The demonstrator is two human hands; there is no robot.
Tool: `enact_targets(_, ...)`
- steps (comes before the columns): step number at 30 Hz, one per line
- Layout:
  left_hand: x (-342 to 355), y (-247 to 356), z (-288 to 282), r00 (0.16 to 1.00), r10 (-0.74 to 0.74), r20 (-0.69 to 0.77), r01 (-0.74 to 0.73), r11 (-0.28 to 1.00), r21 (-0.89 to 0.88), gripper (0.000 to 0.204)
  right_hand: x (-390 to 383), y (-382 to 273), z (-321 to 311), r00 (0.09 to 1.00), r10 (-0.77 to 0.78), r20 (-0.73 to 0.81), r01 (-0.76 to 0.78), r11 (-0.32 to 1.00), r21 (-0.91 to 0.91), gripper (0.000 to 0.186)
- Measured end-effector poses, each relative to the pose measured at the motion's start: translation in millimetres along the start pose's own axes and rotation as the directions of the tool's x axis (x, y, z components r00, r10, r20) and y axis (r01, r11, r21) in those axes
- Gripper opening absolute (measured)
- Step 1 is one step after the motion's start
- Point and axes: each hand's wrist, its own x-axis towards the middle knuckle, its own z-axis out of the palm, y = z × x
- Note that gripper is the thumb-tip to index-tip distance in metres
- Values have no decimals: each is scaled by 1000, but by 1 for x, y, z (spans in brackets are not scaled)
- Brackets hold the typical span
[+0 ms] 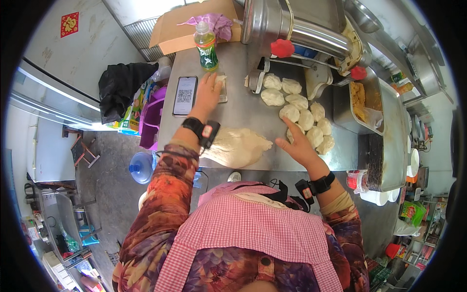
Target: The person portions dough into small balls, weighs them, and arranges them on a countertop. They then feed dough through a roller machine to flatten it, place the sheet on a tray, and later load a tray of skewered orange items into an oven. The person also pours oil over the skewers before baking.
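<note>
Pale dough balls (306, 118) peek past the spread right hand (300, 147); I cannot tell if the left hand (207, 96) grips.

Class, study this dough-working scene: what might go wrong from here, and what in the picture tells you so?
1. The big dough lies at the near edge of the table, so it might sag over.
2. Several dough balls sit against one another and could stick together.
3. The left hand is between the phone and the bottle; a careless sweep may knock either.
</note>
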Motion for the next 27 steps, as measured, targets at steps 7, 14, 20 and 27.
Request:
enact_targets(7,-49,62,-4,909,275,312,-218,954,-204,81,8,15,28,988,88,130,-99,992,78,53)
enact_targets(14,-132,114,60,786,325,527,-393,920,18,59,24,14,50,997,75,5,-74,987,-142,12)
enact_targets(20,-113,95,66,689,420,590,-507,862,-22,44,24,-21,14,870,189,456,-432,738,519,11)
enact_targets(27,-102,121,37,907,369,205,-169,762,-625,28,26,-40,3,953,210,220,-301,553,777,49)
